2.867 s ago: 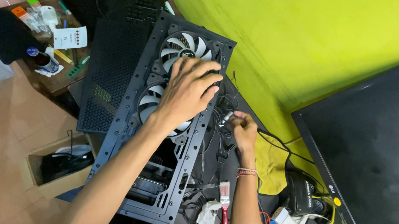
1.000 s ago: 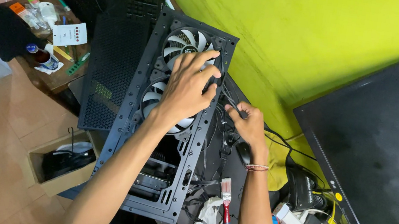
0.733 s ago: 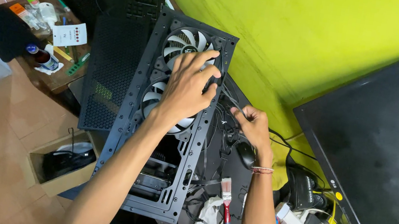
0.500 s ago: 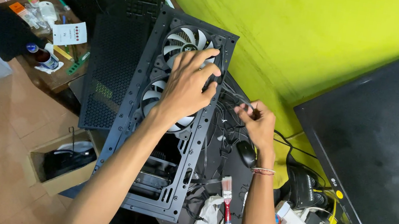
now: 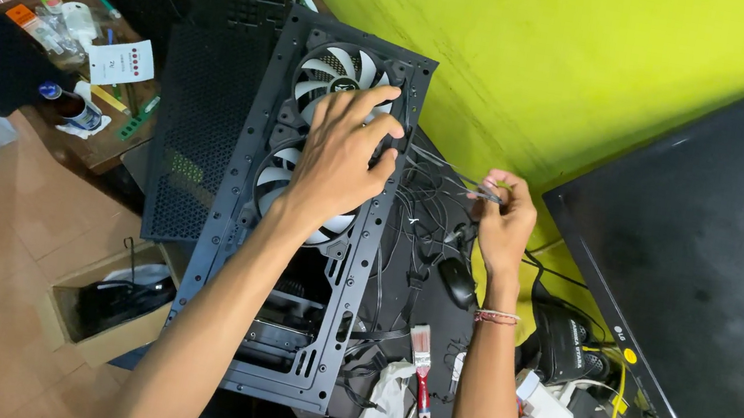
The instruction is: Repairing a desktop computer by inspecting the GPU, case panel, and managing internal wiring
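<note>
A black computer case [image 5: 238,218] stands on its side in front of me, with two white-bladed fans [image 5: 338,76] mounted in its frame. My left hand [image 5: 341,150] lies flat on the fans, fingers spread over the frame's edge. My right hand [image 5: 503,221] is to the right of the case, pinching thin black cables [image 5: 442,166] that run back to the case. Loose black wires [image 5: 417,235] hang between the case and that hand.
A large dark monitor [image 5: 714,290] leans against the yellow-green wall at right. A black mouse [image 5: 457,281], a red-handled brush [image 5: 421,364] and small boxes lie below. A black mesh panel [image 5: 199,114], a cluttered wooden table [image 5: 85,88] and an open cardboard box [image 5: 107,307] sit left.
My right hand has moved away from the case to the right, drawing the thin cables out with it. My left hand stayed pressed on the fans.
</note>
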